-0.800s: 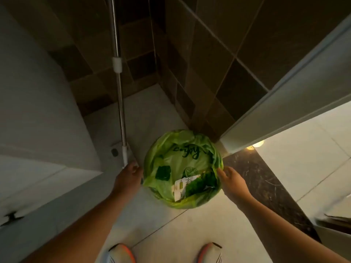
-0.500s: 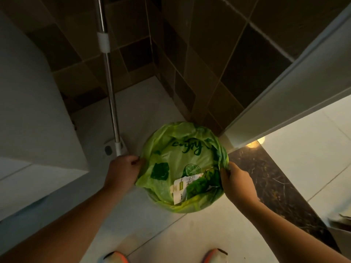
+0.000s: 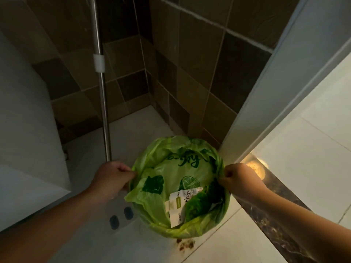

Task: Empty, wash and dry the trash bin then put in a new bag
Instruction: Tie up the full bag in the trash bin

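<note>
A round trash bin lined with a green plastic bag (image 3: 176, 173) stands on the tiled floor near the wall corner. The bag carries dark green print and covers the bin's rim and sides. Inside lie a white printed wrapper (image 3: 179, 203) and crumpled green plastic (image 3: 197, 205). My left hand (image 3: 112, 177) pinches the bag's edge at the bin's left rim. At the right rim, my right hand (image 3: 237, 176) grips the bag's edge in a fist. The left edge of the bag is pulled up and folds inward.
A metal mop pole (image 3: 102, 95) rises just left of the bin, its flat base (image 3: 121, 217) on the floor below my left arm. A white fixture (image 3: 28, 130) fills the left. A white door frame (image 3: 266, 103) and dark threshold (image 3: 273, 202) lie to the right. Brown stains (image 3: 185, 243) mark the floor.
Both hands have closed on the bag's rim and pulled it off the bin's edge; the left flap now folds inward. The camera has moved closer and lower.
</note>
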